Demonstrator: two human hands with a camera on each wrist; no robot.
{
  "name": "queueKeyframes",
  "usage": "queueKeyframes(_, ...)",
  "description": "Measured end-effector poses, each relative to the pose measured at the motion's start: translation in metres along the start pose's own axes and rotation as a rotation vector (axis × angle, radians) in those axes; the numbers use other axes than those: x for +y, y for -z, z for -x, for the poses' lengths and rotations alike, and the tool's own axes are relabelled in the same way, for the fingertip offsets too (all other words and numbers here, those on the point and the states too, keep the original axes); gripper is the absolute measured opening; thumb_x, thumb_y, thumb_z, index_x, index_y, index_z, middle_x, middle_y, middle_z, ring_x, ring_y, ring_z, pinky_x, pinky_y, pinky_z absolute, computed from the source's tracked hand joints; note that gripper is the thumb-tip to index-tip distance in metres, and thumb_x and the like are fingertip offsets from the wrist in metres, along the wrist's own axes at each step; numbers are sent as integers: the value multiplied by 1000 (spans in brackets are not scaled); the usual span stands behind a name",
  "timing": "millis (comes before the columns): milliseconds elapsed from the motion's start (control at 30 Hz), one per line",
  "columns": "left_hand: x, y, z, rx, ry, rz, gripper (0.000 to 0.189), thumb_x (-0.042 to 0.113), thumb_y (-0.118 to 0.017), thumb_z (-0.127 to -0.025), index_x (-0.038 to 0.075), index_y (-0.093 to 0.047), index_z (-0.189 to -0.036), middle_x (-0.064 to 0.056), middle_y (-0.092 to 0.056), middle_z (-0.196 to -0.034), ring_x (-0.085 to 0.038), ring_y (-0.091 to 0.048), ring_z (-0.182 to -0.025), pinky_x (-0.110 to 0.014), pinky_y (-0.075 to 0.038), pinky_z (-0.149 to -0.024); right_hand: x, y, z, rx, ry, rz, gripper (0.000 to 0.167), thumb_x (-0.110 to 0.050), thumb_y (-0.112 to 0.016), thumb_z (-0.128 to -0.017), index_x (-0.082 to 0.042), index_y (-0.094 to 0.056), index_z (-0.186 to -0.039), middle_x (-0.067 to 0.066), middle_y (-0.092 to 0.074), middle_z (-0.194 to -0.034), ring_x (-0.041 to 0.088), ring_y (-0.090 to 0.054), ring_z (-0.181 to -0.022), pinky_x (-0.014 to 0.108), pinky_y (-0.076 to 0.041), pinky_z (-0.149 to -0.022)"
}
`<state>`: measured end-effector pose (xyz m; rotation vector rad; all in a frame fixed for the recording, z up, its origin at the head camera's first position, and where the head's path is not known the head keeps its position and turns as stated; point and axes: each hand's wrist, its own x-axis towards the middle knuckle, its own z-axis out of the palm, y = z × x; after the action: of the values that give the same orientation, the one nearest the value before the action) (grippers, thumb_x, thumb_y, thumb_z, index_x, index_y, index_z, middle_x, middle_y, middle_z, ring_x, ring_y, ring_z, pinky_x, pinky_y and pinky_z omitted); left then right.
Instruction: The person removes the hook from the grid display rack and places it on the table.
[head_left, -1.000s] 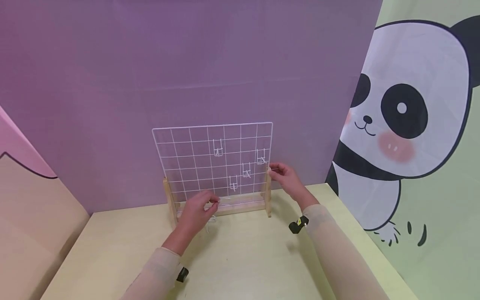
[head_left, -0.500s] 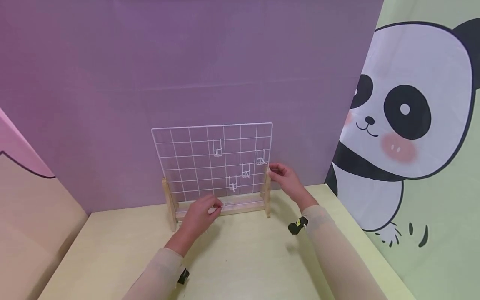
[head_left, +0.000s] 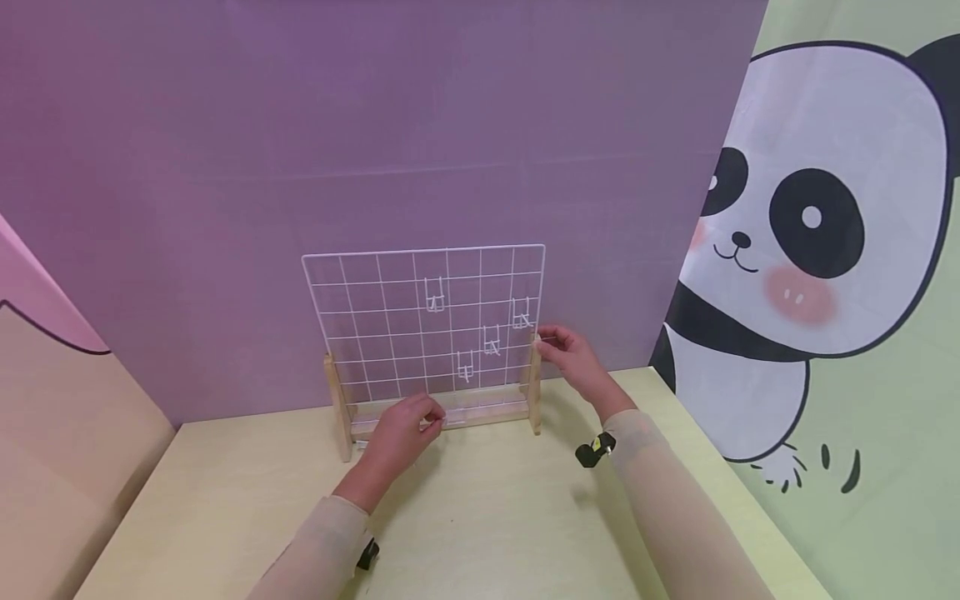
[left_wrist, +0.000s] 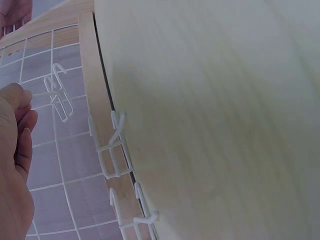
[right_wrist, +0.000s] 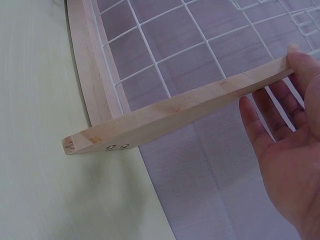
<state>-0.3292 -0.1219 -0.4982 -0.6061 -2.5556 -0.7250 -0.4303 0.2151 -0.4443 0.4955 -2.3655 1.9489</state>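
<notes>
A white wire grid panel (head_left: 390, 321) stands upright in a wooden stand (head_left: 480, 414). In front of its lower part, my left hand (head_left: 401, 433) pinches the prong of a white wire hook (left_wrist: 61, 100) between thumb and forefinger. The left wrist view has that hook overlapping the lower grid wires. At the right side, my right hand (head_left: 576, 362) grips the upper end of the stand's wooden post (right_wrist: 175, 106), thumb on the front edge and fingers behind. Several similar hooks, one of them this upper hook (head_left: 435, 302), hang on the grid.
On the table (head_left: 480, 517), by the stand's base, lie more wire hooks, including a loose hook (left_wrist: 112, 152) and another hook (left_wrist: 134, 217); the left hand mostly hides them in the head view. A purple backdrop (head_left: 420, 125) rises behind the stand.
My left hand has moved a little right and down along the lower grid with the wire hook. My right hand has stayed on the post.
</notes>
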Motion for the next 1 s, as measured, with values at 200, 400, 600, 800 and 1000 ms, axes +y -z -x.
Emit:
queueKeyframes(200,-3,-3,0,-39,12,3,16,3,-86,-94,15,-76,-97,3,-72,-98,-19,-74,-95,-41,-65,-87,-3,0,3,3,-5,0,37,-17,-69,-111,-2,-66,-144,17,-70,-137,33,-65,-131,53,-50,-119)
queueKeyframes(400,-6,-7,-1,-67,18,-1,17,3,-87,-93,14,-76,-97,4,-72,-95,-18,-73,-91,-40,-65,-86,-5,0,5,10,-17,13,36,-19,-69,-111,-4,-66,-144,16,-69,-139,33,-64,-132,54,-50,-120)
queueKeyframes(600,-8,-9,-1,-68,-15,0,17,1,-87,-92,13,-75,-94,5,-71,-92,-17,-72,-88,-39,-65,-82,-6,0,5,13,2,1,36,-14,-69,-111,1,-65,-144,19,-69,-137,32,-65,-129,53,-52,-117)
queueKeyframes(800,-9,-11,-1,-86,-13,8,20,0,-86,-91,17,-74,-91,8,-69,-90,-14,-69,-85,-36,-64,-81,-5,1,5,12,-6,11,36,-17,-69,-112,-2,-66,-144,16,-70,-137,32,-65,-130,52,-51,-118)
queueKeyframes(1000,-7,-10,0,-105,-26,27,21,1,-87,-91,17,-73,-90,9,-68,-90,-13,-67,-85,-36,-63,-81,-5,1,5,12,-6,10,36,-17,-69,-112,-3,-66,-144,17,-70,-138,33,-65,-131,52,-52,-117)
